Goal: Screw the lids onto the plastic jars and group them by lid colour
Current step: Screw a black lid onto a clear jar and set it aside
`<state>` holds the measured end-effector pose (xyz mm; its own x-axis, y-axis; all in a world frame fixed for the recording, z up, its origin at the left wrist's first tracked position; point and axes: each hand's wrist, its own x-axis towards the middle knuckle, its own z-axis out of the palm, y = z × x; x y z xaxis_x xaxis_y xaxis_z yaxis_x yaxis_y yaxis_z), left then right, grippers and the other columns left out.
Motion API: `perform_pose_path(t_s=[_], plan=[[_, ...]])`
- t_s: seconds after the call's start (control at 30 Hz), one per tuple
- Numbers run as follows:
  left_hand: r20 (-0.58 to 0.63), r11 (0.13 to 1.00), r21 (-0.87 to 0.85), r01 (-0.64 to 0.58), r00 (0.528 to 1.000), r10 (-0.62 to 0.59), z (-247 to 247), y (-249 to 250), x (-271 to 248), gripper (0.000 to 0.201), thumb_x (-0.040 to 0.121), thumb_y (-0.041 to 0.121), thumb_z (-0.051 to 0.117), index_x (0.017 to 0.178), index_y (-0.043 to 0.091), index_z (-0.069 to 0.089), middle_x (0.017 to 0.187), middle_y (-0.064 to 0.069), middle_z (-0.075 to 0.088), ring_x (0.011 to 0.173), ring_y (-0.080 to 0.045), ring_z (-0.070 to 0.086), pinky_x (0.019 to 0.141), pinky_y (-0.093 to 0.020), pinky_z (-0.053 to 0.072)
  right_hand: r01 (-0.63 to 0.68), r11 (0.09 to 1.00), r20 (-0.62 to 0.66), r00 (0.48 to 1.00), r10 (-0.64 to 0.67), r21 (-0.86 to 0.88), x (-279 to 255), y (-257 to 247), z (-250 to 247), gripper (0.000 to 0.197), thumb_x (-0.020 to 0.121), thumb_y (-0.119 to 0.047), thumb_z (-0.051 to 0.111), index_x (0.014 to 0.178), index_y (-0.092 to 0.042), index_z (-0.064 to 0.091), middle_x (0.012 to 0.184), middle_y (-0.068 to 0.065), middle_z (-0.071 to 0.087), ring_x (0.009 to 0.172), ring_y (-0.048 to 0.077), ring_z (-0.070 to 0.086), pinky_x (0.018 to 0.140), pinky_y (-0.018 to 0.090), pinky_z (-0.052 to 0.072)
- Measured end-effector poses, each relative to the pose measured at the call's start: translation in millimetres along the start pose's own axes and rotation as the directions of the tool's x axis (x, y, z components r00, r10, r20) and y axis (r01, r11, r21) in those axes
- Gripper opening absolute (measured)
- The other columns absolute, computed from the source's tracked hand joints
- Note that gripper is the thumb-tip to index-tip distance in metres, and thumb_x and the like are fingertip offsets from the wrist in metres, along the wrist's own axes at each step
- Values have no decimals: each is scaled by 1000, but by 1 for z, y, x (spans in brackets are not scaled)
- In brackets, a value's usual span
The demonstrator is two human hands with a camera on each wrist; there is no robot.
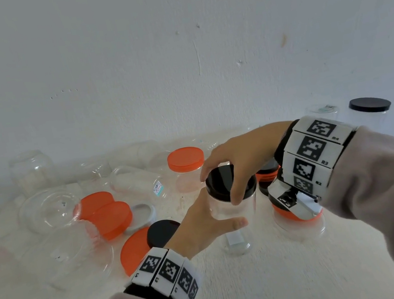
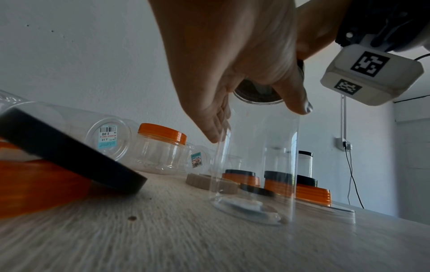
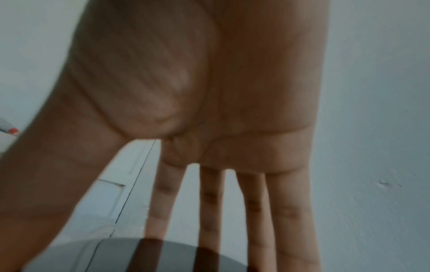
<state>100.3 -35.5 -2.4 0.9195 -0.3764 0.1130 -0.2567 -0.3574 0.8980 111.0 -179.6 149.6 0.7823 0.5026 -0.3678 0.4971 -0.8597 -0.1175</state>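
A tall clear jar (image 1: 236, 242) stands upright at the middle of the pale table (image 1: 266, 282). A black lid (image 1: 248, 187) sits on its mouth. My left hand (image 1: 224, 213) wraps the jar's body, thumb across the front. From above, my right hand (image 1: 221, 189) grips the lid's rim, thumb in front and fingers on the far side. The left wrist view shows my left hand (image 2: 258, 122) round the jar (image 2: 256, 174), with the lid (image 2: 258, 93) seen from below. In the right wrist view my right hand (image 3: 163, 248) reaches down with spread fingers onto the lid (image 3: 116, 257).
Loose orange lids (image 1: 110, 217), a black lid (image 1: 161, 232) and a white lid (image 1: 140, 217) lie left of the jar. Behind stands an orange-lidded jar (image 1: 187, 167). Empty clear jars (image 1: 48, 209) lie at the left. A black-lidded jar (image 1: 371, 113) stands back right. Stacked lids (image 1: 267, 176) sit under my right wrist.
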Motion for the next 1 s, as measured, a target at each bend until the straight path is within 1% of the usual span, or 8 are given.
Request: perform_pose_path(t_s=[0.07,0.2,0.37,0.47,0.57,0.7,0.87,1.0], plan=[[6,1000,-17,-5,1000,5,-1,1,-1,80,70,33,83,123,54,27,129,27,46,109,20,42,80,-2,38,-25,1000,-55,998,26,18,2,1,3,64,70,-56,76,127,-44,50,128,-14,47,115,15,50,96,36,46],[7,1000,-22,-19,1000,19,-1,2,-3,85,68,39,82,133,49,28,123,37,41,105,28,37,81,-1,35,-106,993,-143,985,99,-43,7,-1,12,62,71,-75,62,119,-37,50,114,-10,52,100,16,57,85,35,50],[-1,1000,-10,-17,1000,17,0,0,-1,88,71,33,83,138,42,26,138,19,45,125,2,42,95,-13,35,-51,999,13,999,52,-9,2,2,5,78,74,-50,76,139,-45,34,136,-13,36,122,13,39,96,34,38],[-4,1000,3,-13,1000,13,0,1,-1,87,71,34,83,134,47,25,135,21,46,119,9,43,88,-5,35,-10,1000,1,1000,10,-7,0,3,3,74,75,-41,78,138,-44,39,138,-12,37,122,12,38,92,30,36],[8,1000,-13,-24,1000,24,0,2,-2,82,71,33,82,127,55,26,130,28,45,114,20,41,84,-2,37,-36,999,-55,998,36,-3,2,4,5,69,72,-56,74,133,-43,44,132,-12,45,118,15,47,93,32,42],[20,999,-20,-26,999,27,-1,3,-3,89,71,36,81,138,44,25,133,26,44,115,16,40,86,-6,35,-117,991,-106,988,111,-58,6,1,11,68,70,-74,63,125,-37,46,117,-7,52,101,22,62,88,39,51],[2,1000,-7,-21,1000,21,0,2,-2,92,72,33,82,143,37,25,140,17,44,127,-1,40,94,-12,34,-24,1000,5,1000,24,13,1,3,6,73,76,-45,76,138,-48,37,123,-17,33,113,9,36,91,31,37],[6,1000,-6,-26,1000,26,0,3,-2,89,71,34,82,138,43,24,137,20,44,121,7,42,88,-6,34,-5,1000,-45,999,6,5,0,3,5,70,75,-46,77,136,-47,43,121,-18,35,112,7,35,90,30,33]])
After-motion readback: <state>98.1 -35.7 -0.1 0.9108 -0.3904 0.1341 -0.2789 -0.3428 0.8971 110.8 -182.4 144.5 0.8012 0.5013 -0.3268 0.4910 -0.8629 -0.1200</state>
